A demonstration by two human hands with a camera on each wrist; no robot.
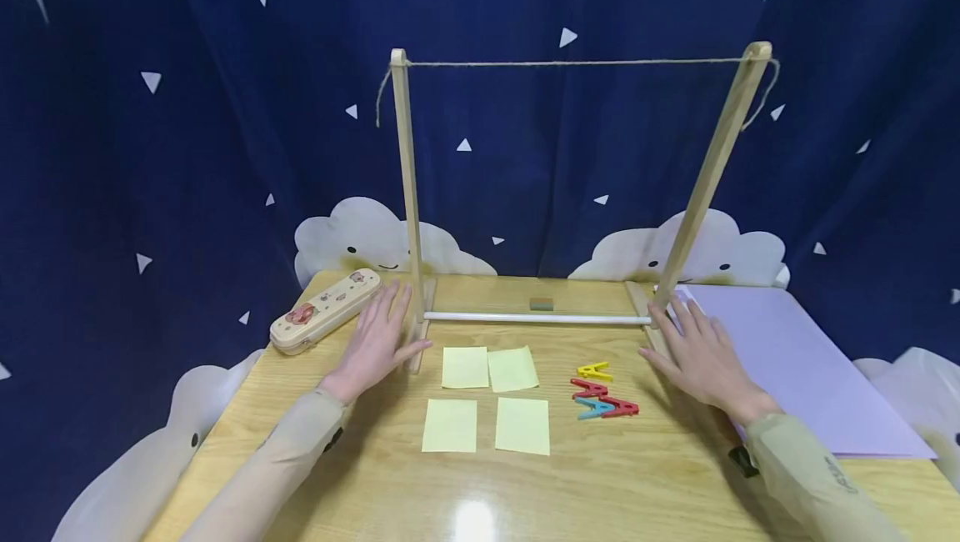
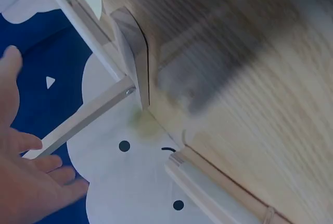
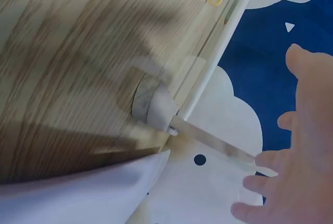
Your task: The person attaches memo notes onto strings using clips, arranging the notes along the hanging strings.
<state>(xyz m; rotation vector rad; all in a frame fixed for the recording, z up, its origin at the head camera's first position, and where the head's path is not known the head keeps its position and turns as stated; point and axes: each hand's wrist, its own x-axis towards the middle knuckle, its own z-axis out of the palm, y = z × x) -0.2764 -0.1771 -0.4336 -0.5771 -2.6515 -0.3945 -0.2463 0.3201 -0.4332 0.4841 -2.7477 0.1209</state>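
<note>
While the wooden frame [image 1: 570, 192] stood on the table [image 1: 480, 475], the left hand [image 1: 378, 340] and right hand [image 1: 701, 354] lay flat with straight fingers at its two feet, holding nothing.

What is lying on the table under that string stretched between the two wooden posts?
Under the string lie a white rod and a small grey-green block; four yellow notes and coloured clips lie nearer. Nothing hangs on it.

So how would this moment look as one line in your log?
left hand: open, flat by left foot of wooden frame | right hand: open, by right foot | sticky notes, clips: untouched
</note>
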